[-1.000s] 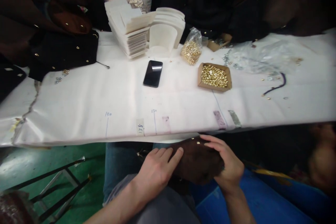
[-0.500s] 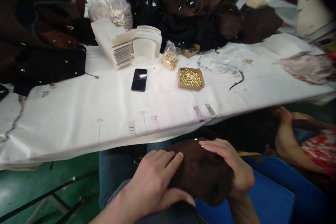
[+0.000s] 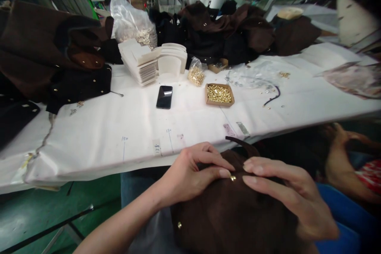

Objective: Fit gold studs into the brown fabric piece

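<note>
A dark brown fabric piece lies on my lap below the table edge. My left hand pinches the fabric near a small gold stud, fingers curled together. My right hand rests flat on the fabric beside the stud, fingers stretched out. Another gold stud shows lower on the fabric.
A white table carries a black phone, a cardboard box of gold studs, a bag of studs, stacked white cards and dark garments. Another person's arm is at right.
The fabric has come up closer to me. My left hand went from lying flat to pinching beside the stud. My right hand spread out over the fabric.
</note>
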The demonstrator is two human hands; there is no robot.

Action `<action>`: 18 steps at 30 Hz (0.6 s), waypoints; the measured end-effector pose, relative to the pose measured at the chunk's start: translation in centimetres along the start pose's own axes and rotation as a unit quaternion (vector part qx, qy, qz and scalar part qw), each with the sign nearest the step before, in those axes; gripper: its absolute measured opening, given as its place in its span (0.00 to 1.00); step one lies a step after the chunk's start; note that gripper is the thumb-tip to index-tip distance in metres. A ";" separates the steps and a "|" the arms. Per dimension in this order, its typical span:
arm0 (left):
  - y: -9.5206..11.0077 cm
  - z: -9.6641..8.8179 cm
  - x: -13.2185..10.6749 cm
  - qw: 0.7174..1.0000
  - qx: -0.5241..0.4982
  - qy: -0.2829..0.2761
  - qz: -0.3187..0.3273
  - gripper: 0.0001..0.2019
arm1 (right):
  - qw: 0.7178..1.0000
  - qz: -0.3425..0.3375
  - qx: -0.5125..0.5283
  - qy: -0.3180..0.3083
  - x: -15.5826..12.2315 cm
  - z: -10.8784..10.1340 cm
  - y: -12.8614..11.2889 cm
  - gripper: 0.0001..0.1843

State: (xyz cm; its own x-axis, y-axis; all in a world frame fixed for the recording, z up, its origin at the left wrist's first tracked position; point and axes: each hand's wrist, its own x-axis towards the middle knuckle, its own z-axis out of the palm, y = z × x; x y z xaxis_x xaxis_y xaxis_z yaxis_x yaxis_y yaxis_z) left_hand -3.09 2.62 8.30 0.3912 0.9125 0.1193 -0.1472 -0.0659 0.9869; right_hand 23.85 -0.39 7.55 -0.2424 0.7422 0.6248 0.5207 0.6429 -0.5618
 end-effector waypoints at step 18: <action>-0.7 1.0 -1.8 0.994 -0.050 0.052 0.082 0.12 | 0.992 -0.122 -0.014 0.003 1.2 0.0 1.2 0.15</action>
State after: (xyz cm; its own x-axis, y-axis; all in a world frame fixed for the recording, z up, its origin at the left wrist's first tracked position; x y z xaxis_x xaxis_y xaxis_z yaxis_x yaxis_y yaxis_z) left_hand -2.75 0.65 7.54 0.2593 0.9299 0.2611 -0.2937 -0.1816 0.9385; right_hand 24.19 1.28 7.56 -0.3585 0.5644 0.7436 0.4702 0.7973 -0.3785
